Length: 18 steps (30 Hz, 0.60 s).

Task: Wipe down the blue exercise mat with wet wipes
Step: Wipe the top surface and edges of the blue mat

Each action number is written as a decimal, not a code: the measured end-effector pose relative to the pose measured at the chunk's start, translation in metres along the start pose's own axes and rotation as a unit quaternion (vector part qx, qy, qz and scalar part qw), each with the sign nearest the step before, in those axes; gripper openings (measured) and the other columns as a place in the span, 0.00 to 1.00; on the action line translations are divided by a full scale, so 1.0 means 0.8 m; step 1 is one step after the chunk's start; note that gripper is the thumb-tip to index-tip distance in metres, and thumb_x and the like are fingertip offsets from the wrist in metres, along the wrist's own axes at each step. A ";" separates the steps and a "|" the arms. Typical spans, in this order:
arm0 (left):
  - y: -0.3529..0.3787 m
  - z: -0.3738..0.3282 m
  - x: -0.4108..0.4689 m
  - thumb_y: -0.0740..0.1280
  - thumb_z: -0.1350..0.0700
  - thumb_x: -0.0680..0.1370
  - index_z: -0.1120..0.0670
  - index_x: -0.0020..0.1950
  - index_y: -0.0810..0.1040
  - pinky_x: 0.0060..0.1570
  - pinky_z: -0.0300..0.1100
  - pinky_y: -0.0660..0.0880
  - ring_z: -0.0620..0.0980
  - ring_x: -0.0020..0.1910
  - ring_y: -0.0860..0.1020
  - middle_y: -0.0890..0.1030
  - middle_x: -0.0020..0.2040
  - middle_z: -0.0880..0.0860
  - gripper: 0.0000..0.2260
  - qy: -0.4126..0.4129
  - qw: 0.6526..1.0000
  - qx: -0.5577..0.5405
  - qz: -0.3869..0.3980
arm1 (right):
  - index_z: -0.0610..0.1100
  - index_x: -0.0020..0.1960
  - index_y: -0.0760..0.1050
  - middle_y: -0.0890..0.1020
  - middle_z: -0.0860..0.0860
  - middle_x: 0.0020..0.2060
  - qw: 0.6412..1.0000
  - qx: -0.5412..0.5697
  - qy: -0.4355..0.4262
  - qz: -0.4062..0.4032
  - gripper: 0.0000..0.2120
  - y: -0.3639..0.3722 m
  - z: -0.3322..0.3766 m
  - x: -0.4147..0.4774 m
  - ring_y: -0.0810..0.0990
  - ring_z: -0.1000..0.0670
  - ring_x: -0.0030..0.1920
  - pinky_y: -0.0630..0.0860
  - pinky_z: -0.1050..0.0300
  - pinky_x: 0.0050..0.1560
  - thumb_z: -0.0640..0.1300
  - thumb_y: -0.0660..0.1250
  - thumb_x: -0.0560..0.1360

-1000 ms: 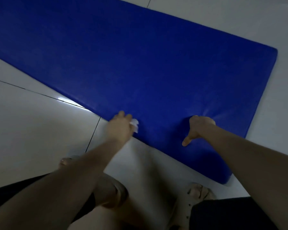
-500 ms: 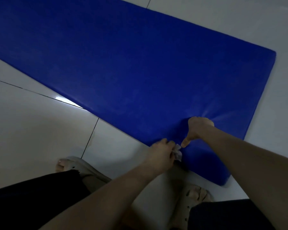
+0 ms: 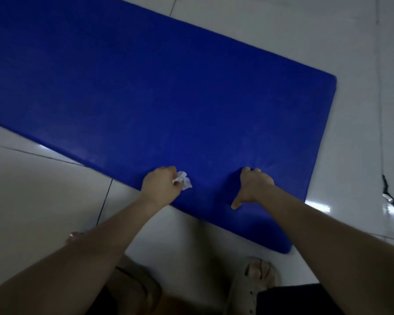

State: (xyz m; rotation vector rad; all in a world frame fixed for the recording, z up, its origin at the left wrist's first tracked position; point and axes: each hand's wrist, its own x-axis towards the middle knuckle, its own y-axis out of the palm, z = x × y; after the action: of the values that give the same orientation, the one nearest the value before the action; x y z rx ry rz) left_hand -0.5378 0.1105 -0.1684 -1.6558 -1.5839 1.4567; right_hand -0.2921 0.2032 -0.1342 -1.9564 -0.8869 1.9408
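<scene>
The blue exercise mat (image 3: 159, 96) lies flat on the floor, running from the upper left to the lower right. My left hand (image 3: 162, 185) grips a crumpled white wet wipe (image 3: 183, 180) and holds it against the mat's near edge. To its right, my right hand (image 3: 251, 186) presses down on the mat close to the same edge and dents the padding. Its thumb sticks out down the mat's side; its fingertips are hidden behind the knuckles.
Glossy white floor tiles (image 3: 39, 187) surround the mat. My feet in light sandals (image 3: 257, 283) stand just below the mat's near corner. A dark cable (image 3: 389, 196) runs along the floor at the right edge.
My left hand with the wipe has slid back to the left along the mat's near edge, away from my right thumb. The right hand has stayed pressed in place.
</scene>
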 end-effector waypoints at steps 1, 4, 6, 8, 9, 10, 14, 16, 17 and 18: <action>-0.005 -0.008 0.002 0.68 0.51 0.79 0.56 0.41 0.76 0.34 0.46 0.74 0.51 0.36 0.77 0.79 0.37 0.52 0.11 -0.012 1.000 -0.019 0.016 | 0.41 0.74 0.58 0.69 0.42 0.66 0.999 0.034 -0.004 -0.010 0.49 0.001 0.002 -0.005 0.76 0.43 0.59 0.76 0.52 0.45 0.61 0.79 0.65; -0.017 -0.034 0.004 0.68 0.53 0.79 0.55 0.31 0.74 0.30 0.40 0.74 0.47 0.30 0.78 0.79 0.29 0.50 0.16 -0.043 0.990 -0.087 0.107 | 0.45 0.67 0.67 0.73 0.45 0.59 0.975 0.195 -0.071 -0.075 0.27 0.012 0.028 -0.025 0.78 0.44 0.51 0.75 0.53 0.44 0.55 0.72 0.74; -0.015 -0.050 0.001 0.71 0.53 0.77 0.57 0.32 0.77 0.31 0.37 0.76 0.47 0.30 0.80 0.82 0.30 0.53 0.15 -0.072 0.962 -0.159 0.208 | 0.44 0.62 0.73 0.75 0.47 0.51 0.957 0.229 -0.124 -0.129 0.16 0.028 0.062 -0.048 0.79 0.43 0.50 0.71 0.54 0.43 0.52 0.66 0.78; -0.015 -0.061 -0.008 0.71 0.55 0.76 0.58 0.36 0.78 0.38 0.43 0.80 0.52 0.33 0.81 0.82 0.32 0.56 0.12 -0.100 0.938 -0.226 0.243 | 0.42 0.64 0.73 0.76 0.45 0.53 0.953 0.203 -0.151 -0.164 0.13 0.053 0.097 -0.071 0.79 0.42 0.49 0.71 0.54 0.43 0.46 0.60 0.82; -0.015 -0.062 -0.014 0.70 0.56 0.77 0.59 0.36 0.78 0.39 0.43 0.78 0.52 0.35 0.80 0.81 0.33 0.56 0.11 -0.111 0.933 -0.245 0.238 | 0.42 0.68 0.71 0.76 0.43 0.56 0.953 0.198 -0.147 -0.174 0.15 0.066 0.109 -0.081 0.79 0.42 0.49 0.73 0.54 0.44 0.44 0.58 0.83; -0.016 -0.063 -0.023 0.69 0.57 0.77 0.60 0.37 0.77 0.39 0.42 0.78 0.52 0.35 0.79 0.80 0.33 0.56 0.10 -0.124 0.926 -0.266 0.239 | 0.41 0.70 0.69 0.76 0.43 0.58 0.951 0.200 -0.140 -0.190 0.16 0.078 0.116 -0.090 0.80 0.43 0.49 0.75 0.53 0.46 0.42 0.57 0.83; -0.041 -0.062 -0.065 0.68 0.62 0.79 0.64 0.51 0.83 0.46 0.45 0.83 0.52 0.41 0.85 0.86 0.42 0.58 0.07 -0.182 0.854 -0.372 0.315 | 0.41 0.55 0.78 0.79 0.44 0.51 0.936 0.254 -0.084 -0.228 0.10 0.086 0.120 -0.132 0.79 0.43 0.47 0.74 0.53 0.44 0.42 0.59 0.82; -0.061 -0.065 -0.076 0.67 0.64 0.79 0.65 0.54 0.82 0.45 0.45 0.82 0.53 0.41 0.85 0.86 0.43 0.58 0.08 -0.178 0.836 -0.386 0.347 | 0.41 0.49 0.77 0.79 0.45 0.44 0.928 0.279 -0.055 -0.243 0.09 0.082 0.119 -0.148 0.78 0.44 0.43 0.70 0.54 0.39 0.43 0.60 0.81; -0.071 -0.068 -0.078 0.66 0.65 0.79 0.66 0.54 0.81 0.42 0.45 0.81 0.54 0.40 0.85 0.85 0.44 0.60 0.08 -0.174 0.834 -0.389 0.350 | 0.41 0.46 0.76 0.78 0.46 0.41 0.926 0.281 -0.046 -0.247 0.09 0.077 0.120 -0.154 0.76 0.45 0.40 0.69 0.55 0.37 0.43 0.60 0.81; -0.075 -0.071 -0.076 0.65 0.66 0.79 0.67 0.55 0.81 0.38 0.44 0.81 0.56 0.40 0.85 0.85 0.45 0.62 0.09 -0.175 0.838 -0.392 0.338 | 0.41 0.44 0.74 0.77 0.47 0.39 0.924 0.283 -0.043 -0.253 0.08 0.075 0.121 -0.155 0.75 0.46 0.39 0.67 0.57 0.34 0.42 0.61 0.80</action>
State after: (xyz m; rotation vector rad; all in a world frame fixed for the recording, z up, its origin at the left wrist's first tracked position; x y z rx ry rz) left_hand -0.5041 0.0905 -0.0736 -2.7680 -2.1027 1.5853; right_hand -0.3623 0.0623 -0.0754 -1.1799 -0.6591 1.7212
